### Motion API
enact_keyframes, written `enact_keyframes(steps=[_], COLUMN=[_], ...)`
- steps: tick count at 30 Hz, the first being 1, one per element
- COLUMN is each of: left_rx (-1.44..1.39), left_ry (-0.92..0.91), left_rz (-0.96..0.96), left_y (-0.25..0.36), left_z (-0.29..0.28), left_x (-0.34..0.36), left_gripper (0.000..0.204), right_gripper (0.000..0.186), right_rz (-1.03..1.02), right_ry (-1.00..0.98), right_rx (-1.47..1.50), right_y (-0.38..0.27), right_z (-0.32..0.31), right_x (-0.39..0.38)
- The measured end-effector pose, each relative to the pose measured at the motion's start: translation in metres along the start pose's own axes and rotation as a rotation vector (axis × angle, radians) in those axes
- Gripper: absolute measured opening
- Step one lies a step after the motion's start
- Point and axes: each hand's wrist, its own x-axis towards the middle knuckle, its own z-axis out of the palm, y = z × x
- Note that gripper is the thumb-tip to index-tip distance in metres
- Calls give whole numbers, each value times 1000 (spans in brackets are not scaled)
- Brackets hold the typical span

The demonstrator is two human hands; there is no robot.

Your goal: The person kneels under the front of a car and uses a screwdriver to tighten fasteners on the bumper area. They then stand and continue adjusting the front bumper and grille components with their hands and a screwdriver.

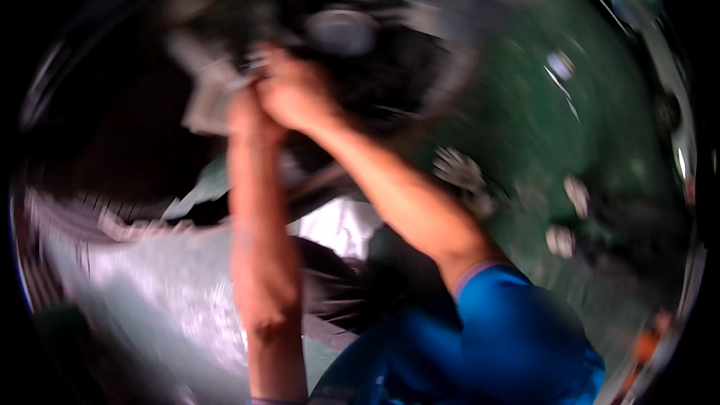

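Both my arms reach forward into dark, greasy-looking machinery, and motion blurs the view. My right hand [294, 90] is closed beside a small shiny metal part [256, 61]; what its fingers grip cannot be made out. My left hand [255, 105] is close against it, lower and to the left, its fingers mostly hidden. Next to the left hand is a pale grey blocky part [210, 97]. A round grey cap-like part [341, 31] lies beyond my right hand.
A large treaded tyre [112, 221] curves along the left. Pale gloves [459, 169] lie on the green floor [517, 127] at right, with a small whitish object [560, 65] farther off. Another person's shoes [576, 196] stand at right, near an orange object [646, 345].
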Motion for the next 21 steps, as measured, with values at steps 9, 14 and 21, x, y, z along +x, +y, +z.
enact_keyframes(steps=[9,14,21], left_rx=[-59,-71,-132], left_ry=[-2,63,78], left_rz=[-137,-98,-102], left_y=[18,38,20], left_z=[-43,-51,-39], left_x=[46,58,69], left_gripper=[35,33,31], right_gripper=[86,76,62], right_rz=[-59,-138,-166], right_ry=[-5,-57,-25], right_rx=[-26,-18,24], right_y=[-9,-20,8], right_z=[3,11,12], right_x=[4,8,6])
